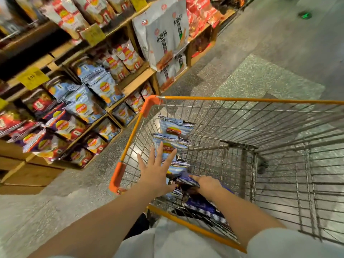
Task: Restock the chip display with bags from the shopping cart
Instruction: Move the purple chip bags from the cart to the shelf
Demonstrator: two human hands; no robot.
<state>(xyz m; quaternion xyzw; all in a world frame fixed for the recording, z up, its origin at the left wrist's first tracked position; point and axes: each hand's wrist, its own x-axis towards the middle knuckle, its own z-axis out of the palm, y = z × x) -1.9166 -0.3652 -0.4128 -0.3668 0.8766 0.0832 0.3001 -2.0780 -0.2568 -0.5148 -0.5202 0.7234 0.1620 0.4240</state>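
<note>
Now, counted: two hands, one cart, one wooden display.
Cart [149, 104]: one wire shopping cart with orange rim and corners, stood beside the display.
Light blue bags [174, 130]: at least three are seen standing in a row along the cart's left wall; a red and yellow logo is shown on each, its lettering blurred.
Dark blue bag [202, 203]: one is seen lying at the near end of the cart, with a striped edge.
Left hand [155, 171]: fingers are spread and straight, held over the light blue bags; contact cannot be told.
Right hand [207, 184]: fingers are curled round the top edge of the dark blue bag.
Display [135, 79]: several wooden shelves are filled with chip bags in light blue, purple, red and white.
Price tags [32, 78]: three yellow tags are seen; their figures cannot be read.
White bags [163, 34]: large Chinese characters are printed on them.
</note>
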